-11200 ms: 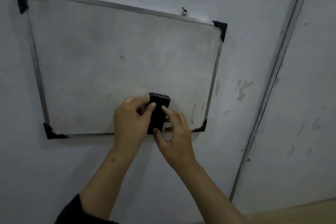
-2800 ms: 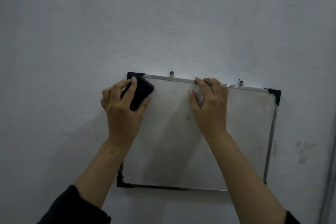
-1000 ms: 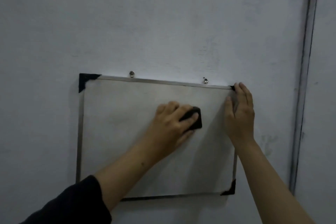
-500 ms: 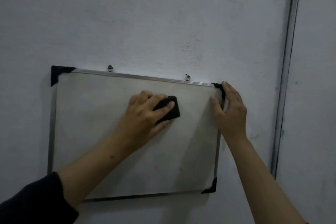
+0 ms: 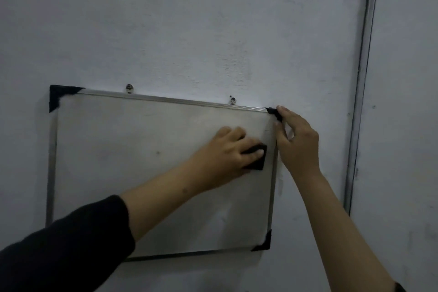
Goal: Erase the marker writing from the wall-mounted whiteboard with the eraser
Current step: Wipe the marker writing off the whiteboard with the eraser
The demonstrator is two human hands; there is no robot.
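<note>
Whiteboard (image 5: 132, 161): smooth, faintly glossy panel, greyed with a dull smeared film. Frame (image 5: 166, 100) of thin brushed metal, silvery; corner caps (image 5: 57, 97) of matt black plastic. Two small shiny metal screws (image 5: 129, 88) above the top rail. Eraser (image 5: 257, 157) black and matt; material impossible to tell. Wall (image 5: 189, 19) painted pale, matt, slightly rough and scuffed. Upright strip (image 5: 360, 83) on the right of dull grey metal. Sleeve (image 5: 59, 251) of dark matt cloth.

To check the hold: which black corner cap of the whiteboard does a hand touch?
The top-right corner cap, under the right hand; the others are untouched.
</note>
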